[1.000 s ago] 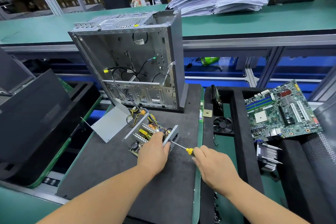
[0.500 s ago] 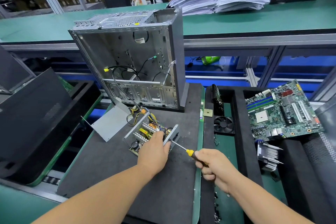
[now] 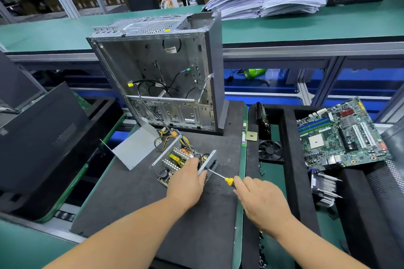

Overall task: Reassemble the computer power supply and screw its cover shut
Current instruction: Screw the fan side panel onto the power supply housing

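A: Since a moment ago the right hand (image 3: 261,201) has rolled round the screwdriver (image 3: 220,176), knuckles up again; the left hand (image 3: 185,181) and the supply (image 3: 175,160) lie as they did.

B: Why does the left hand sit on the supply?

A: To steady it, I judge. Its fingers curl over the right end plate and the thumb reaches inside, so the open box cannot slide on the mat (image 3: 140,199) while the blade pushes in from the right.

B: And the right hand's fingers?

A: Wrapped round the handle, only the yellow collar showing. The tip meets the end plate just past the left fingertips, probably at a screw there; the screw itself is too small to see.

B: Where is the supply?

A: Mid-mat, near the person, open on top, board and yellow parts bare.

B: So the cover (image 3: 133,148) is off?

A: Yes. The bent grey sheet stands just left of the supply, apart from it. Likely parked within reach until the inside is fastened.

B: Farther back?

A: The empty case (image 3: 153,76) stands upright at the mat's far edge; a cable bundle runs from the supply toward it. Right, in a black tray (image 3: 290,159), lie a fan (image 3: 271,150) and a motherboard (image 3: 341,133).
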